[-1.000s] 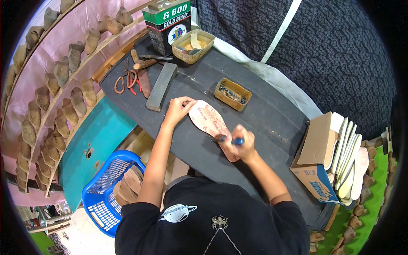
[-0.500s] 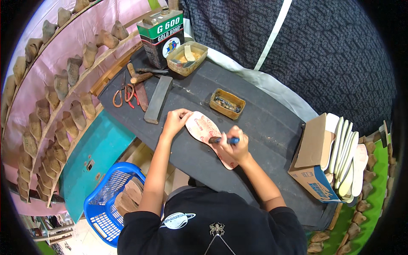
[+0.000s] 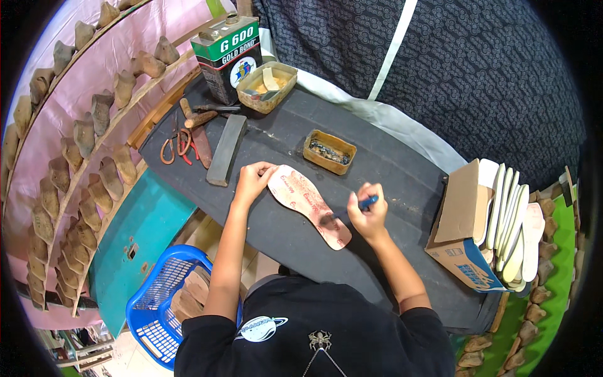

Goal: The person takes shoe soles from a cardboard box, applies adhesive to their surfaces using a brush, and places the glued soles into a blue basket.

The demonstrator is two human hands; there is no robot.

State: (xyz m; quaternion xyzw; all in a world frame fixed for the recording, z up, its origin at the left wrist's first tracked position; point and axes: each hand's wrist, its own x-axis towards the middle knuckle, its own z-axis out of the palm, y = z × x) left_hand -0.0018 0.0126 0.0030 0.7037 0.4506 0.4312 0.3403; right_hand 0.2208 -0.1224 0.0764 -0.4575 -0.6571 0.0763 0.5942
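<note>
Insole (image 3: 308, 204) lies flat on the dark counter (image 3: 402, 176) (printed side up). My left hand (image 3: 251, 181) presses its end with spread fingers. My right hand (image 3: 369, 213) grips a blue-handled brush (image 3: 348, 210) touching it.

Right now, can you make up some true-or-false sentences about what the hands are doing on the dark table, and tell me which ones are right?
1. The left hand presses on one end of the pink insole. True.
2. The right hand holds scissors. False: it holds a blue-handled brush, its tip on the insole; the scissors lie away at the table's left end.
3. The insole lies flat on the dark table. True.
4. The blue basket stands on the table. False: it sits lower down, beside the person's left arm.
5. The cardboard box is empty. False: pale insoles stand packed in it.
</note>
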